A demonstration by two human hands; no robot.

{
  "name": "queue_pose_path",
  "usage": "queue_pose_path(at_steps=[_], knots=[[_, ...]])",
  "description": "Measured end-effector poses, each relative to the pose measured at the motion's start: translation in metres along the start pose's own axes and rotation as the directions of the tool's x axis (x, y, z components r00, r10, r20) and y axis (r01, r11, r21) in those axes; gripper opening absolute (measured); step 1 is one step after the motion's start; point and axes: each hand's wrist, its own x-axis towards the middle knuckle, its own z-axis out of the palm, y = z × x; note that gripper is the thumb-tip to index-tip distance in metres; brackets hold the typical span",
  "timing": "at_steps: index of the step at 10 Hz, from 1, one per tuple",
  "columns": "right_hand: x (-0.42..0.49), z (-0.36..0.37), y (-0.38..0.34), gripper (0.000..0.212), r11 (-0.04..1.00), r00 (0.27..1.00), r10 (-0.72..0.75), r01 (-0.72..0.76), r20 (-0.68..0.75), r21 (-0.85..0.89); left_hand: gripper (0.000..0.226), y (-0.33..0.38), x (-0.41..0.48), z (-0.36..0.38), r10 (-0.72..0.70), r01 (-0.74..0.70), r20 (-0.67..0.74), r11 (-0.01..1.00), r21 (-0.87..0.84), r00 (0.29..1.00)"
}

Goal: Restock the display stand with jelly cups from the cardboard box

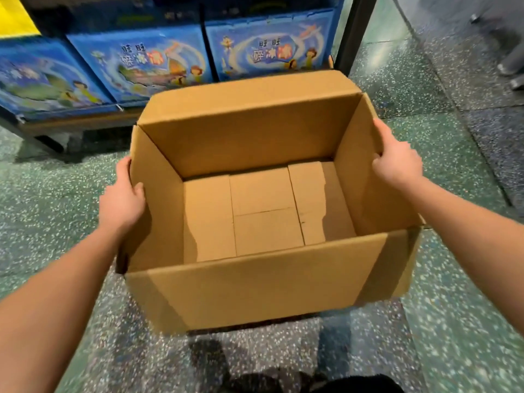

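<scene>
Two hands are clamped on the cardboard box [255,285], one on each side wall. The left hand [122,198] is wrapped over the rim of the left wall, thumb inside and fingers outside. The right hand [397,163] is closed on the rim of the right wall in the same way. The box is held open-topped between the forearms, above the speckled floor [453,307]. Whether its base touches the floor or is lifted clear cannot be told.

No jelly cups are seen inside. Only the bare bottom flaps are shown, so the box is judged to be emptied. It is placed just in front of what is taken to be the display stand [355,32], whose lowest level is filled with blue printed cartons [141,63]. What those cartons contain cannot be made out, and the upper levels of the stand are cut off by the frame.

From this the unloading is judged to be done, or nearly so — nothing is left in the box to be moved. How well the stand is stocked cannot be confirmed. What is probably left is the clearing away of the empty box — to be carried off or flattened.
</scene>
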Motion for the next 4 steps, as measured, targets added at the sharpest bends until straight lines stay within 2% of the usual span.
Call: queue_pose_path(at_steps=[1,2,3,4], knots=[[0.004,0.002,-0.002,0.083,0.999,1.000,0.001,0.000,0.017,-0.039,0.056,0.004,0.004,0.000,0.002,-0.002,0.018,1.000,-0.018,1.000],[-0.009,-0.008,-0.012,0.086,0.995,0.993,0.038,-0.028,0.115,-0.092,0.054,0.010,-0.002,-0.011,-0.062,0.063,0.041,0.998,-0.024,0.997],[-0.022,-0.046,-0.041,0.086,0.996,0.980,0.024,-0.006,0.198,-0.092,0.052,0.047,-0.004,-0.045,-0.010,0.011,0.010,0.999,-0.050,1.000],[-0.032,-0.093,-0.066,0.083,0.999,0.983,-0.030,0.032,0.181,-0.011,0.052,0.079,-0.007,-0.084,0.135,-0.133,0.028,0.989,-0.069,0.990]])
